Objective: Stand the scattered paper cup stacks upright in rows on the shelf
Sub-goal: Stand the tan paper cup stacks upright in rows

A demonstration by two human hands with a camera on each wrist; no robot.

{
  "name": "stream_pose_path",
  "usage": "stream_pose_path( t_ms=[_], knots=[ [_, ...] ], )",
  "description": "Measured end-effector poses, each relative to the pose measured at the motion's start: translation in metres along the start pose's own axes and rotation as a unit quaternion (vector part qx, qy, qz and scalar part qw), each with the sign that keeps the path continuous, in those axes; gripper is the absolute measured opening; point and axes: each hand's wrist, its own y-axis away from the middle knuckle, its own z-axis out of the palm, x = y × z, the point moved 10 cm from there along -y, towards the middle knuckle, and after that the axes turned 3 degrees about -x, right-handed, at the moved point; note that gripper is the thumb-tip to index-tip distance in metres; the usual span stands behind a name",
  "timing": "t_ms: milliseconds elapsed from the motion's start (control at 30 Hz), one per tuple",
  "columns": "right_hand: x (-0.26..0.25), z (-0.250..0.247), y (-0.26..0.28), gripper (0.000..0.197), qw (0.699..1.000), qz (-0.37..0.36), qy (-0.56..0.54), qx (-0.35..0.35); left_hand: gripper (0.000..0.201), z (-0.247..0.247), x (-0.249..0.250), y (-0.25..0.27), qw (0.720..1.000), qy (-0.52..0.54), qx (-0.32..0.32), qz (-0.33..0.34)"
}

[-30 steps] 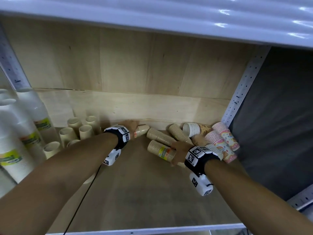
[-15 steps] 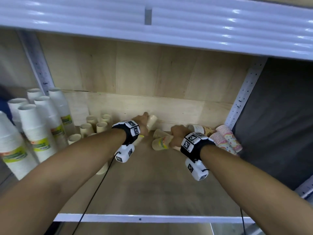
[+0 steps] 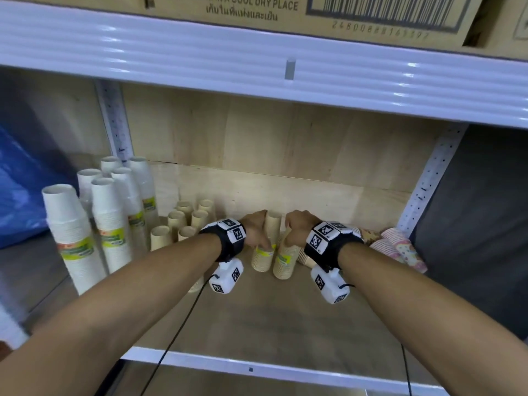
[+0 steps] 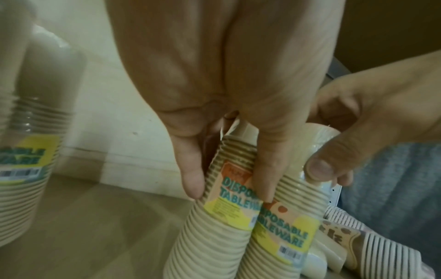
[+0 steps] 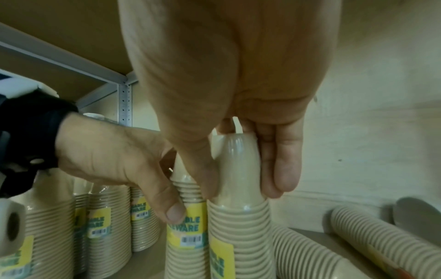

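While gripping side by side at the centre of the head view: left hand (image 3: pixel 255 230) with fingers (image 4: pixel 192 177) curled round a wrapped stack of ribbed beige paper cups (image 3: pixel 262 258), upright, mouths down, on the wooden shelf board (image 3: pixel 257 315). Right hand (image 3: pixel 297 227) likewise wrapped, thumb and fingers (image 5: pixel 281 166) clasping the smooth top of a second beige cup stack (image 3: pixel 284 261), upright, touching the first. Yellow-green "DISPOSABLE TABLEWARE" labels (image 4: pixel 232 205) on both. Just left, a standing cluster of matching beige stacks (image 3: pixel 183 221); farther left, tall white cup stacks (image 3: pixel 111 221) with green labels. At right of frame, lying on their sides: pink patterned cup stacks (image 3: pixel 400 247) and, seen from the right wrist, more beige stacks (image 5: pixel 310 253). Upper frame: white metal shelf edge (image 3: pixel 257 61), printed cardboard carton (image 3: pixel 314 12) above.
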Motion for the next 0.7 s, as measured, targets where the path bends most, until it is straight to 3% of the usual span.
stream_pose_path(
  t_ms=[267,533,700],
  knots=[
    [-0.003,0.0,0.0,0.04,1.0,-0.002,-0.011,0.006,0.06,0.005,-0.004,0.01,1.0,0.009,0.004,0.003],
    [0.005,-0.013,-0.001,0.039,0.997,0.034,-0.035,0.058,0.051,-0.026,0.017,0.016,0.999,0.044,0.016,0.019],
    [0.0,-0.014,-0.001,0.034,0.996,0.051,-0.022,0.065,0.035,-0.035,0.033,0.021,0.999,-0.023,0.032,0.034]
  ],
)
